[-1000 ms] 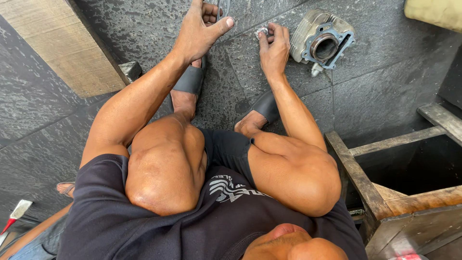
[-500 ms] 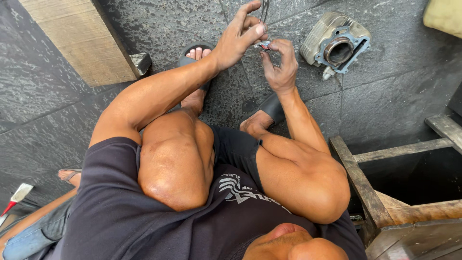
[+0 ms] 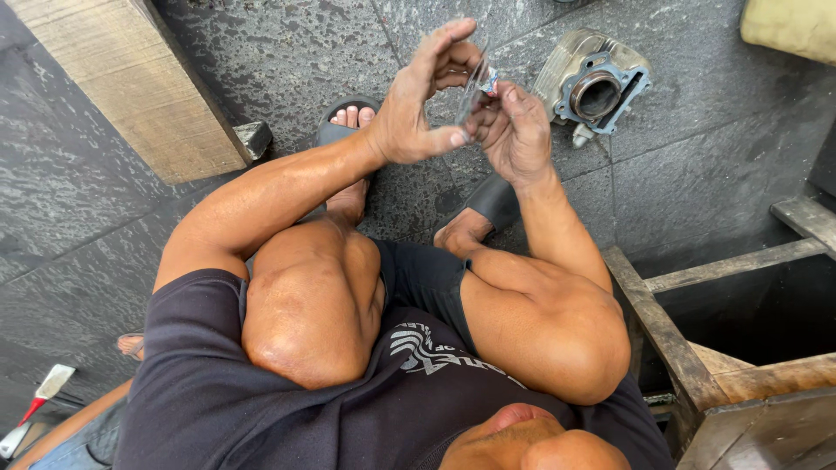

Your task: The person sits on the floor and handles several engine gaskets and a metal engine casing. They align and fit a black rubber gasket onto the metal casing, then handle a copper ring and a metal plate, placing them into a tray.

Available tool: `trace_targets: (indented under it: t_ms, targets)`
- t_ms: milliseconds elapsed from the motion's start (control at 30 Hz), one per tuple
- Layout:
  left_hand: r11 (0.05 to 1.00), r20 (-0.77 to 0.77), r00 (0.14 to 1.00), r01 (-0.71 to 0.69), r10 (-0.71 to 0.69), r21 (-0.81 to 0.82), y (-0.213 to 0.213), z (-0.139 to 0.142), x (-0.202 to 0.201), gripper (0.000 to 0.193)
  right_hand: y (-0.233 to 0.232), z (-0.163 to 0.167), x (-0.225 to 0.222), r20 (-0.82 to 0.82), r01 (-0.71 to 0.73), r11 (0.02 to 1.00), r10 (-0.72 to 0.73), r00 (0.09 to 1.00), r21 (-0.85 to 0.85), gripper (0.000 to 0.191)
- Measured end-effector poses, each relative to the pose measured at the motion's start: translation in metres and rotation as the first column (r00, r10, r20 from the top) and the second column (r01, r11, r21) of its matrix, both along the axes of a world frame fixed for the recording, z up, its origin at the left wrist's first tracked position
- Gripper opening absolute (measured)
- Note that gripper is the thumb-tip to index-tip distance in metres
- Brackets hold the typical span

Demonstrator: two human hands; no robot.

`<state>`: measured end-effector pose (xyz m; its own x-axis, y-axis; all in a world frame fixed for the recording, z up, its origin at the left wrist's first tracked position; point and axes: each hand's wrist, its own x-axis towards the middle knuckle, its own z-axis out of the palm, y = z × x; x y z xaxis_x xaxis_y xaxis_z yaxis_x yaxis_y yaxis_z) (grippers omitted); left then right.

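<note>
Wooden beam: a pale, rough wooden beam (image 3: 131, 87) lies on the dark stone floor (image 3: 287, 43) at the upper left, its far end cut off by the frame.
Red-handled tool: a small tool with a red handle and pale blade (image 3: 39, 396) lies at the lower left edge, too small to identify.
Left hand: the left hand (image 3: 418, 104) is raised above the knees with its fingers spread and curved, thumb and fingertips pinching a small clear packet with a red and white end (image 3: 481, 80).
Change: a second ago both hands were down at the floor near the feet; half a second ago they were coming up together; now they meet in front of the chest around the packet, so the work has shifted from the floor to opening or handling this small thing.
Right hand: the right hand (image 3: 520, 130) is closed narrowly on the packet's lower edge, touching the left hand's fingers.
Cylinder: a grey finned metal engine cylinder with a round bore (image 3: 596, 83) rests on the floor just beyond the hands, untouched.
Wooden frame: a worn wooden frame (image 3: 723, 348) stands at the right, partly cut off.
Hidden: what the packet contains cannot be made out; the fingers cover most of it.
</note>
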<state>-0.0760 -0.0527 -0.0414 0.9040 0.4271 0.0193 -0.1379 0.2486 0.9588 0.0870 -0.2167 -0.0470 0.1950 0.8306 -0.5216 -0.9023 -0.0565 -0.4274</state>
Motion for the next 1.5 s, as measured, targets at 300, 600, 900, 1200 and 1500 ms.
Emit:
trace_targets:
  t_ms: [300,600,900,1200,1500]
  targets:
    - [0.940,0.170,0.983,0.012,-0.074,0.341,0.001,-0.001,0.000,0.107,-0.002,0.022,-0.006,-0.088,-0.079,0.996,0.081,0.993,0.030,0.022]
    - [0.968,0.130,0.990,0.020,-0.054,0.251,-0.013,-0.001,-0.004,0.111,0.004,0.036,-0.023,-0.200,0.055,0.998,-0.047,0.979,0.034,0.015]
    - [0.985,0.111,0.993,0.019,-0.039,0.173,-0.022,-0.001,-0.001,0.109,-0.005,0.030,-0.027,-0.198,0.100,0.995,-0.098,0.975,0.002,0.021]
    - [0.990,0.137,0.990,0.004,-0.024,0.142,-0.030,0.004,0.006,0.108,-0.005,0.041,-0.026,-0.114,0.111,0.994,-0.109,0.988,0.015,0.039]
    - [0.990,0.108,0.994,-0.017,0.032,-0.137,-0.014,0.025,0.010,0.100,-0.004,0.040,-0.013,0.337,0.020,0.997,0.004,0.942,-0.068,0.040]
